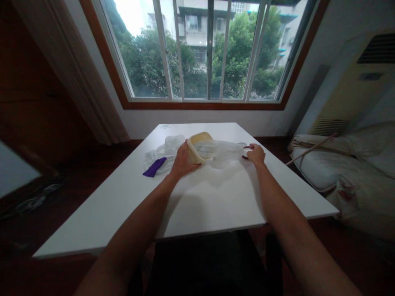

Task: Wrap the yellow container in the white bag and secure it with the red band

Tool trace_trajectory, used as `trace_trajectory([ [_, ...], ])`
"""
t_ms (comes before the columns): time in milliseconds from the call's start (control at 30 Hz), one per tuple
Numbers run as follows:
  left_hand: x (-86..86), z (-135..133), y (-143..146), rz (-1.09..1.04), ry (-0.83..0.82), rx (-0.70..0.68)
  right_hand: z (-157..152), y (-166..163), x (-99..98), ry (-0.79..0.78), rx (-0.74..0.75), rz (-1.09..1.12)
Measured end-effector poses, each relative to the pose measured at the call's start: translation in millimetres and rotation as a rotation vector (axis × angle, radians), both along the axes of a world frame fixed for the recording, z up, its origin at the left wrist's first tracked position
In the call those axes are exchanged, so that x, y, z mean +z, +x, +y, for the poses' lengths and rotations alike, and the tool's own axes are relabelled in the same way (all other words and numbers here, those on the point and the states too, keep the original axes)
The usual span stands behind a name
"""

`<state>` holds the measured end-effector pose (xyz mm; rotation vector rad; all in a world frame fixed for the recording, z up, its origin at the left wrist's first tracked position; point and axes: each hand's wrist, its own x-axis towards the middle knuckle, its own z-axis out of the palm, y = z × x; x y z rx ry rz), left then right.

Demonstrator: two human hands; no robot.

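My left hand [182, 162] is wrapped round the outer side of a pale yellow plastic container [194, 154], which is tipped on its side with its mouth facing right. Out of that mouth a translucent whitish plastic bag [224, 153] stretches across to my right hand [256, 155]. The fingers of my right hand are pinched at the bag's far end, by two short dark brown strips [245, 157] whose kind I cannot make out. Left of the container lie a crumpled white plastic bag [175, 142] and a folded purple piece [154, 167], probably cloth.
All this rests on a white table [212, 205]. Behind it is a wide window [210, 53] with a wooden frame. A curtain [77, 74] hangs at the left. Large covered bundles [324, 164] and a tall cream-coloured unit [348, 82] stand on the right.
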<state>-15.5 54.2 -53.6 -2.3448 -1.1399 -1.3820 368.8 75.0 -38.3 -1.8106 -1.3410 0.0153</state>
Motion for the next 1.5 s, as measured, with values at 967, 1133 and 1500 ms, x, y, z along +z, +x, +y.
trace_trajectory([
  [967, 6.0, -10, 10, 0.164, 0.031, -0.045, -38, -102, 14.4, -0.150, 0.863, 0.074],
  [1133, 2.3, -6, 8, 0.108, 0.060, -0.037, -37, -96, 21.4, -0.137, 0.829, 0.078],
  [1500, 0.1, 0, 7, 0.025, 0.036, -0.001, -27, -78, 20.2, -0.067, 0.703, 0.243],
])
